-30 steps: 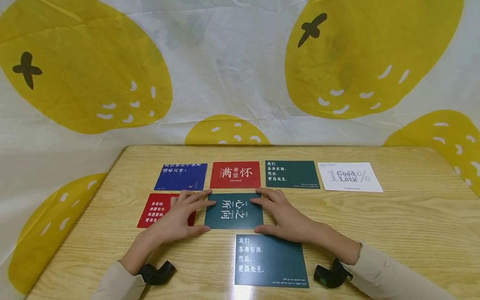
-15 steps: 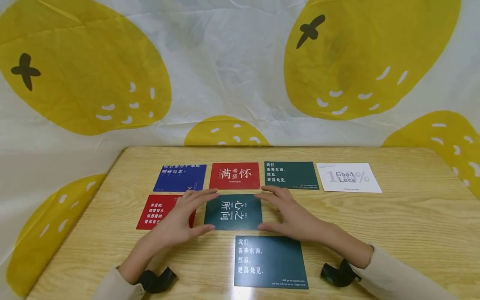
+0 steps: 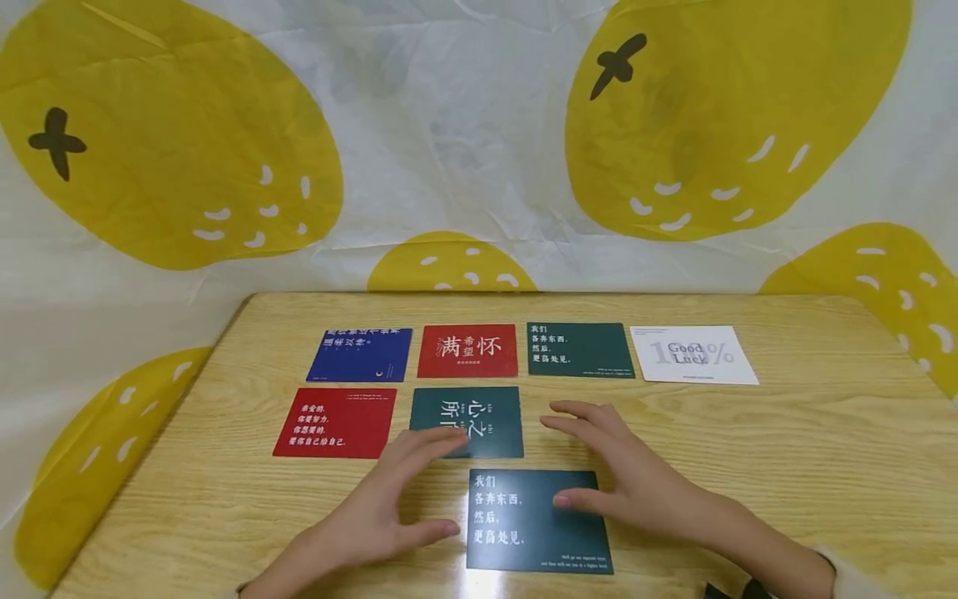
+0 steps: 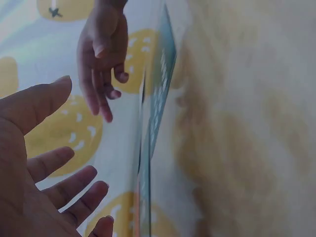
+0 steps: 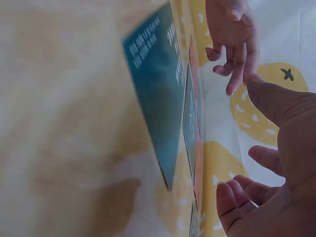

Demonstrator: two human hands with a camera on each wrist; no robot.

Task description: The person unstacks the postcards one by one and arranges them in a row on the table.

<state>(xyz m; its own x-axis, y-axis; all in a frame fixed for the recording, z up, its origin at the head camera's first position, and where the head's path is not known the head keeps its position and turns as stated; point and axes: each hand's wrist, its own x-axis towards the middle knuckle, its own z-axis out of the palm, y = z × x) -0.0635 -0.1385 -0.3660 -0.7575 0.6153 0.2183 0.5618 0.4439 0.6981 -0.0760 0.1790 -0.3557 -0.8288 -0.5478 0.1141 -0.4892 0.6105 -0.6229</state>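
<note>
My left hand (image 3: 389,499) hovers left of the front green postcard (image 3: 524,553), its fingers reaching over the lower part of another green postcard (image 3: 506,399) with sideways white lettering. Over the front card's right side is my right hand (image 3: 636,478), thumb above the card and fingers pointing left. In the left wrist view the left hand (image 4: 44,158) has its fingers spread and holds nothing. The right wrist view likewise shows nothing in the right hand (image 5: 276,153), and a gap between it and the green postcard (image 5: 155,94).
A red postcard (image 3: 337,423) lies left of the sideways-lettered one. Behind is a row: blue (image 3: 359,356), red (image 3: 467,366), green (image 3: 591,349) and white (image 3: 694,370) postcards. They lie flat on the wooden table (image 3: 823,433), before a lemon-patterned cloth (image 3: 456,125).
Both hands have let go of the sideways-lettered green postcard's ends and drawn back toward the front green postcard. The red postcard at left is now uncovered. The cards stay in place.
</note>
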